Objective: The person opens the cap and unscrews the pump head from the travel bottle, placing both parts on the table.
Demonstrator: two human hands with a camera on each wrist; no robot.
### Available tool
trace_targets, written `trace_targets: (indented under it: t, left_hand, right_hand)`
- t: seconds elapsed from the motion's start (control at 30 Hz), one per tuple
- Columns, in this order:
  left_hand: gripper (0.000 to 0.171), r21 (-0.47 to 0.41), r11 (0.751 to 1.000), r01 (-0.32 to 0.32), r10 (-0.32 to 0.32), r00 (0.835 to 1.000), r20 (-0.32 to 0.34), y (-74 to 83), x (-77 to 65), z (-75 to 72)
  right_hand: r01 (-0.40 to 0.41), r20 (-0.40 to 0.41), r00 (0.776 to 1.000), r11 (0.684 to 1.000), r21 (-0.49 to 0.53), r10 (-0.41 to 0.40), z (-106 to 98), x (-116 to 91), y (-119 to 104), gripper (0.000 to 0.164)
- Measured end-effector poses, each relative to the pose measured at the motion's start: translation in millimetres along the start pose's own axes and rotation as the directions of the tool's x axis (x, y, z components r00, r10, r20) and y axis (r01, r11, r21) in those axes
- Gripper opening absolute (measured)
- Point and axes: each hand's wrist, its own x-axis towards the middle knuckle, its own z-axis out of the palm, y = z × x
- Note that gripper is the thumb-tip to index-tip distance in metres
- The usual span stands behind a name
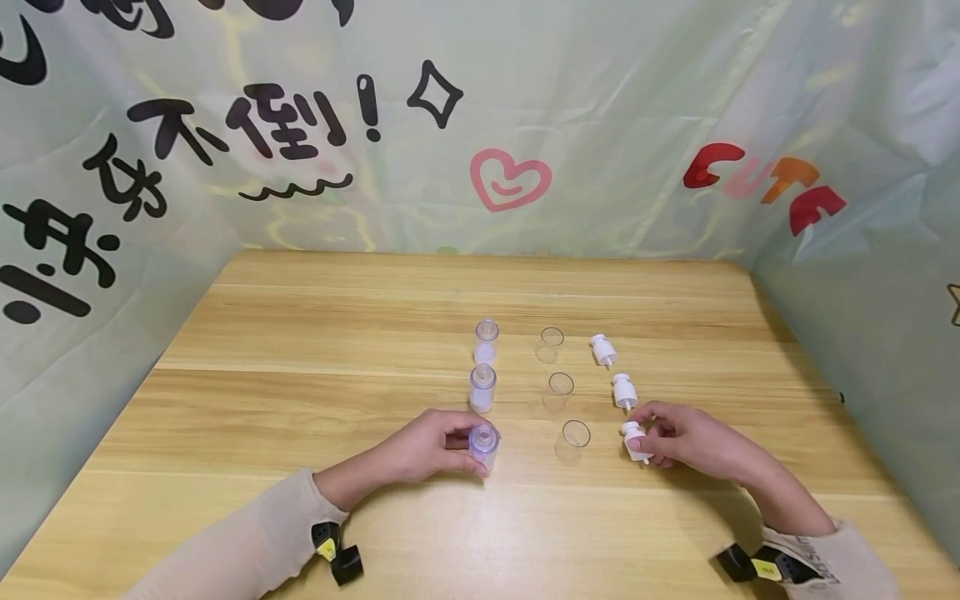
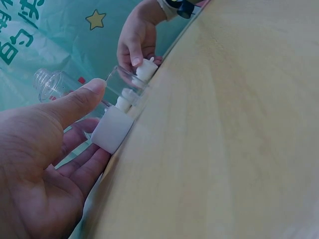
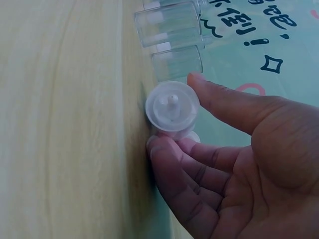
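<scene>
My left hand (image 1: 423, 447) holds the nearest small clear bottle (image 1: 483, 454) between thumb and fingers; it stands upright on the table. In the left wrist view this bottle (image 2: 113, 130) has a white lower part and a threaded, uncapped neck. Off to the right, my right hand (image 1: 693, 442) pinches a white pump head (image 1: 636, 442), which lies tilted with its thin nozzle toward me. The right wrist view shows the hollow underside of the pump head (image 3: 173, 107), with thumb and fingertips at its sides. Nearest between the hands is a clear cap (image 1: 574, 440).
Two more bottles (image 1: 482, 389) stand in a row behind the held one. Two further clear caps (image 1: 559, 390) form the middle row, and two other white pump heads (image 1: 623, 392) lie behind my right hand. A printed curtain (image 1: 600, 100) encloses the wooden table (image 1: 300, 333).
</scene>
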Motion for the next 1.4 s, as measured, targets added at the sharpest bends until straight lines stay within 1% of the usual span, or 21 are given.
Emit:
trace_targets:
  t: [0.17, 0.37, 0.57, 0.8, 1.1, 1.23, 1.4]
  left_hand:
    - [0.039, -0.001, 1.0, 0.006, -0.006, 1.0, -0.002, -0.6, -0.2, -0.3]
    - [0.041, 0.001, 1.0, 0.017, -0.017, 1.0, 0.006, 1.0, -0.9, -1.5]
    - [0.044, 0.015, 0.999, 0.038, -0.038, 0.999, 0.022, 3.0, -0.4, -3.6]
    - [0.05, 0.018, 0.999, 0.045, -0.046, 0.998, 0.044, 2.8, 0.0, -7.4]
    - [0.058, 0.027, 0.996, 0.086, -0.086, 0.996, 0.034, 3.6, -4.8, -17.9]
    - [0.058, 0.049, 0.995, 0.086, -0.088, 0.996, 0.03, 2.5, -8.2, -24.5]
    - [0.057, 0.083, 0.993, 0.084, -0.086, 0.996, 0.015, 4.1, -13.2, -36.5]
  right_hand:
    - [0.004, -0.008, 1.0, 1.0, -0.012, -0.004, 0, 0, 0, 0.039]
    - [0.014, 0.016, 1.0, 0.999, 0.029, -0.014, -1, 0, 1, 0.037]
    - [0.011, 0.022, 1.0, 0.999, 0.035, -0.012, -3, 1, 4, 0.038]
    - [0.028, 0.031, 0.999, 0.999, 0.037, -0.029, -4, 2, 5, 0.038]
    - [0.043, 0.049, 0.998, 0.997, 0.056, -0.046, -5, 5, 6, 0.037]
    - [0.034, 0.051, 0.998, 0.997, 0.063, -0.037, -5, 6, 6, 0.037]
    - [0.03, 0.052, 0.998, 0.997, 0.073, -0.034, -7, 6, 7, 0.038]
